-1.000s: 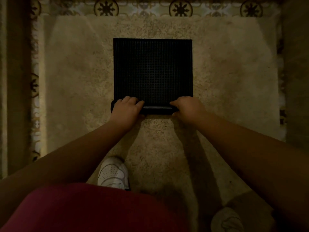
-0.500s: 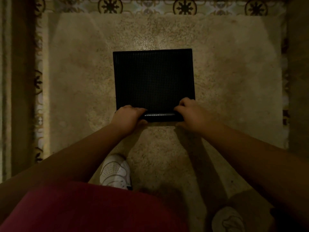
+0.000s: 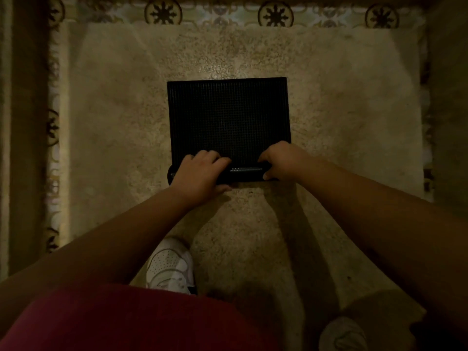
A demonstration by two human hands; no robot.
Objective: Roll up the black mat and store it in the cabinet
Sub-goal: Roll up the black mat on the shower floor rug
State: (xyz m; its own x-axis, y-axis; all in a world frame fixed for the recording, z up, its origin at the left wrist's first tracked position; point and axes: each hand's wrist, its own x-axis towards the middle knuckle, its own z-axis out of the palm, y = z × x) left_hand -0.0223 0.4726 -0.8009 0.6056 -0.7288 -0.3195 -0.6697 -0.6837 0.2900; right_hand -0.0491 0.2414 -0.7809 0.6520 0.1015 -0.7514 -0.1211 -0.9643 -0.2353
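Observation:
The black mat point(image 3: 228, 115) lies flat on a beige speckled floor, its ribbed surface facing up. Its near edge is curled into a thin roll point(image 3: 244, 172) that runs across the mat's width. My left hand point(image 3: 198, 174) rests over the left part of the roll, fingers curved over the top. My right hand point(image 3: 285, 159) grips the right end of the roll, thumb below it. No cabinet is in view.
A patterned tile border point(image 3: 276, 15) runs along the far side and the left side point(image 3: 53, 127) of the floor. My white shoe point(image 3: 169, 266) stands below the mat, and another shoe point(image 3: 342, 335) shows at the bottom right. Dark walls flank both sides.
Both hands have pushed the roll forward, so the flat part of the mat looks shorter. The roll has thickened slightly and my fingers have shifted on top of it.

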